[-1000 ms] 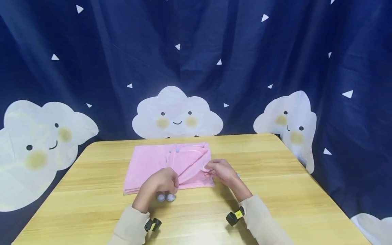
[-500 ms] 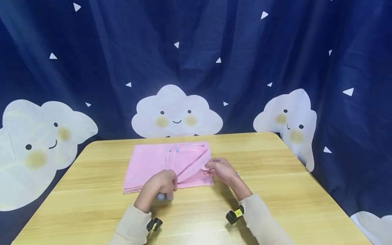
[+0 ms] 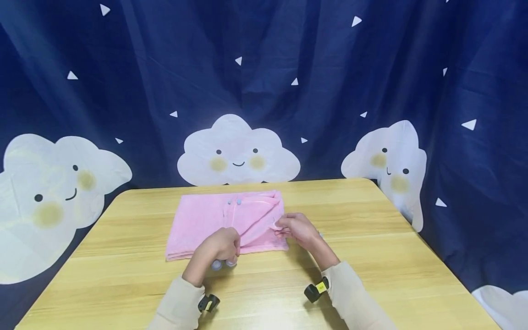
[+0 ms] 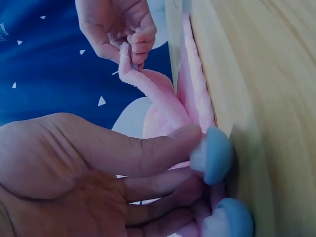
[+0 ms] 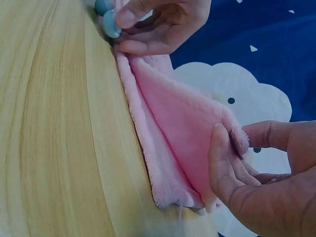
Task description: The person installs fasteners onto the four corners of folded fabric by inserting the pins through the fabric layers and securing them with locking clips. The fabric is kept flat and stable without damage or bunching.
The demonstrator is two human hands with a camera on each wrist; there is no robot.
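Note:
A folded pink towel (image 3: 198,217) lies on the table, its right part lifted into a loose fold. My right hand (image 3: 300,229) pinches the raised edge of that fold between thumb and fingers, seen closely in the right wrist view. At the towel's near edge, my left hand (image 3: 220,245) pinches a mushroom-shaped clip (image 4: 219,155) with a blue dome and white stem. A second clip (image 4: 239,217) of the same shape stands beside it, just left of it in the head view. Whether either clip is fixed to the cloth I cannot tell.
Two small blue knobs (image 3: 239,201) show at the towel's far edge. Another small blue thing (image 3: 321,234) is partly hidden behind the right wrist. The wooden table (image 3: 371,266) ends at a dark blue curtain (image 3: 264,68) with cloud prints.
My left hand has shifted slightly, and its fingers now cover part of the right-hand clip, which stood in full view before. The right hand keeps its grip on the cloth, nearly still.

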